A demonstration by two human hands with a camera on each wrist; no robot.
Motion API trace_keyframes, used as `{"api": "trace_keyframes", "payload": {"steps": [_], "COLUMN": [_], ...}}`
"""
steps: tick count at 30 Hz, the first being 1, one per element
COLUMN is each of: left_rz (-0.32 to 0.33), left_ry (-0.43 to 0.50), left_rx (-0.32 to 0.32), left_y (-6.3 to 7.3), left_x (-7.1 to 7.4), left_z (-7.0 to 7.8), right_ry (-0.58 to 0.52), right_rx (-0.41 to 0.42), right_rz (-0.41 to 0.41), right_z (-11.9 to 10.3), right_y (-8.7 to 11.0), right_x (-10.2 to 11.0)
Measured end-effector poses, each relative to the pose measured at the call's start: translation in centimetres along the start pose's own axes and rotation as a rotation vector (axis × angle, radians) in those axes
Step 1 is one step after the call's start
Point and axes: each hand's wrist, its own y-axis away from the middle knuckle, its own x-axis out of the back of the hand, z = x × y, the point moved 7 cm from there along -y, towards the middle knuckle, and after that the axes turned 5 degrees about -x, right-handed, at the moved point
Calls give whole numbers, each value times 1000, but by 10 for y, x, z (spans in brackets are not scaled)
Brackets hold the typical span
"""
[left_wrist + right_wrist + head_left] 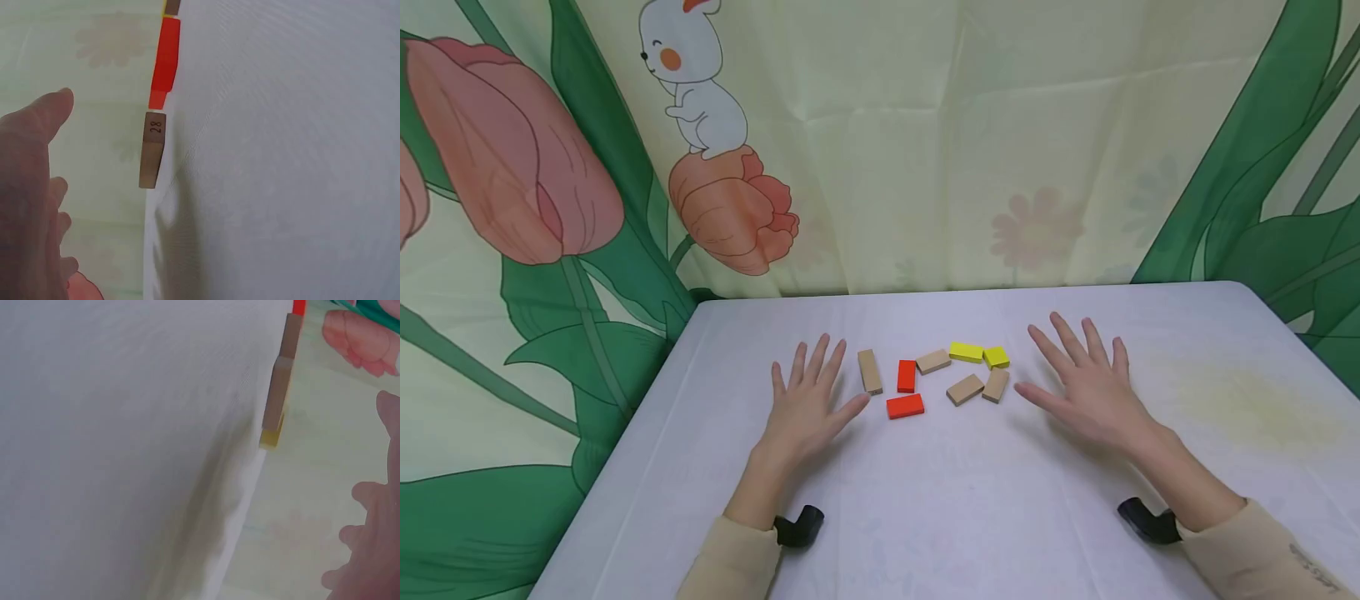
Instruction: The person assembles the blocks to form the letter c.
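Several small wooden blocks lie loosely grouped between the two hands. My left hand (pixel 805 417), fingers spread and holding nothing, hovers left of a plain wood block (pixel 870 372); that block shows the number 28 on its end in the left wrist view. Two red blocks, one upright in the head view (pixel 906 376) and one crosswise (pixel 906 406), lie near it. Farther right are a yellow block (pixel 966 352), a second yellow block (pixel 996 357) and more plain blocks (pixel 965 389). My right hand (pixel 1093 392), also spread and holding nothing, hovers right of a plain block (pixel 996 386).
A white cloth covers the table (pixel 925 517), whose back edge runs close to a printed curtain (pixel 925 167) with tulips and a rabbit. Black wrist mounts, left (pixel 800 527) and right (pixel 1150 522), stick out at the beige sleeves.
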Motion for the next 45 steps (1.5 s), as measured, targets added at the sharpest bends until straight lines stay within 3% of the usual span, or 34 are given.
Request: {"api": "trace_keyframes", "payload": {"steps": [8,16,24,34,45], "left_rz": [22,57,63,123,107], "left_ry": [65,188,255,381,450], "left_rx": [-19,-41,-62,-118,-134], "left_y": [-10,-15,-27,-43,-46], "left_x": [-6,-11,-21,-23,-29], "left_z": [-1,-1,-2,-3,-7], "right_ry": [-44,-94,-192,-387,-535], "right_rx": [14,35,74,111,130], "right_rz": [0,1,6,14,-52], "right_z": [-18,-36,-52,-71,-89], "right_y": [-10,-21,-31,-43,-54], "right_x": [-6,-11,-18,-26,-40]}}
